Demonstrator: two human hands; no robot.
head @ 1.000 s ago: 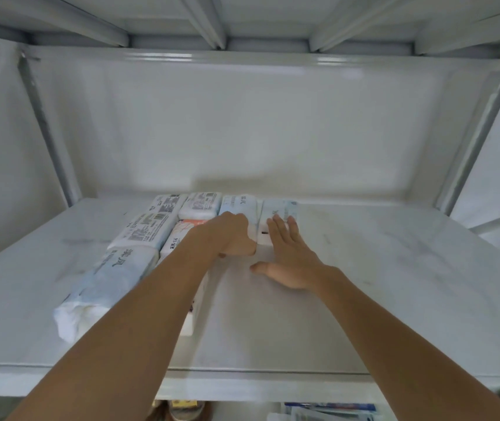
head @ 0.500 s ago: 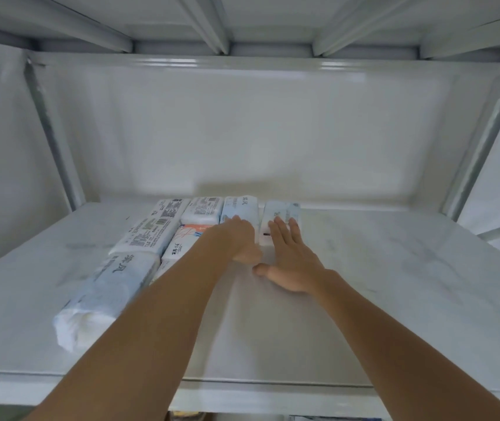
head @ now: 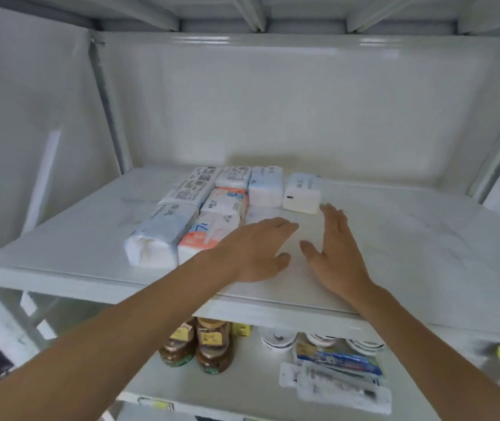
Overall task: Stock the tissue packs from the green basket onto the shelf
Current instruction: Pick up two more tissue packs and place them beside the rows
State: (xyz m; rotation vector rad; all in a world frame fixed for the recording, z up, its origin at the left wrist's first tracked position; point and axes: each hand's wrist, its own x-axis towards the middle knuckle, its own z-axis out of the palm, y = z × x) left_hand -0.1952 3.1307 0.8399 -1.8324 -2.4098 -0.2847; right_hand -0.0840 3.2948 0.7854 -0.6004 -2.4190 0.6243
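White-painted metal shelving fills the view: a pale, glossy upper shelf board (head: 394, 238) with a back panel and ribbed underside of the tier above, and below it a lower tier holding brown-filled jars with yellow labels (head: 200, 347), white bowls and flat blister packs. Plastic-wrapped rectangular tissue packs (head: 212, 205) lie in close rows beyond and to the left of the fingers; a separate white-and-pale-blue tissue pack (head: 302, 192) lies just beyond the right fingertips, slightly apart from the row. Left hand (head: 255, 250) and right hand (head: 337, 253) both hover flat above the bare board, fingers straight and loosely spread, holding nothing. The placing step appears complete; the next move likely calls for reaching back to the green basket, which is out of view
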